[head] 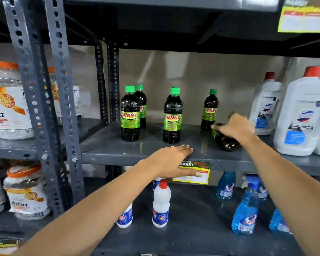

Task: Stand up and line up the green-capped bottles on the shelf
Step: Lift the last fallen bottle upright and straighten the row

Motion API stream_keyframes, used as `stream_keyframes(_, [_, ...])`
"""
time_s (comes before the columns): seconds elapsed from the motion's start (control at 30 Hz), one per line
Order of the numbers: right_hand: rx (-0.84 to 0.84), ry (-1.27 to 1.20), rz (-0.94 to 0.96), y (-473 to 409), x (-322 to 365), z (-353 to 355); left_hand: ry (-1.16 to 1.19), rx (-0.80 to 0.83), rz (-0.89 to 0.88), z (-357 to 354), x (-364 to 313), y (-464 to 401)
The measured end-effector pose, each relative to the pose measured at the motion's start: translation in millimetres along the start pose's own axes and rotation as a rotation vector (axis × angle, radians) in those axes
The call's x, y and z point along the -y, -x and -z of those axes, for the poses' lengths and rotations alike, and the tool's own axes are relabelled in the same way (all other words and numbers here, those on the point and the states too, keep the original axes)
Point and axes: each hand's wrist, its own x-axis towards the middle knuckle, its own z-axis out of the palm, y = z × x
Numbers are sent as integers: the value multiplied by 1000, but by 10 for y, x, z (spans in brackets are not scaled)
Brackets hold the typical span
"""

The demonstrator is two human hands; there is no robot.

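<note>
Five bottles (130, 115) stand upright on the shelf (118, 154); a sixth (226, 140) lies tipped over near its right front, base toward the camera. The right hand (235, 127) is draped over this one — blurred, so I cannot tell whether the grip has closed. The left hand (171, 160) rests flat and wide on the shelf edge, holding nothing. Full of dark liquid, the bottle likely feels hefty, rigid and slick — best taken round the body. Its cap and neck are hidden.

white jugs (301, 115), blue spray bottles (245, 213)
</note>
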Motion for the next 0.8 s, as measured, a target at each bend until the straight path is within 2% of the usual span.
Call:
stream_keyframes(0.1, [248, -207, -154, -48, -212, 47, -6, -12, -17, -23, -28, -118])
stream_keyframes(0.2, [363, -411, -219, -80, -316, 80, 8, -48, -5, -25, -19, -177])
stream_keyframes(0.3, [299, -523, -233, -133, -343, -2, 9, -54, 44, -39, -26, -198])
stream_keyframes(0.37, [179, -580, -254, -113, -340, -88, -16, -73, 95, -49, -51, -196])
stream_keyframes(0.47, [3, -547, -168, -19, -300, -160, -68, -107, 146, -73, -94, -186])
stream_keyframes(0.53, [-54, -633, -97, -9, -300, -245, -91, -122, 153, -100, -110, -179])
stream_keyframes(0.63, [24, -885, -31, -52, -328, -328, -118, -136, 157, -128, -116, -180])
stream_keyframes(0.8, [100, -928, 15, -324, -499, -571, -140, -146, 155, -143, -128, -176])
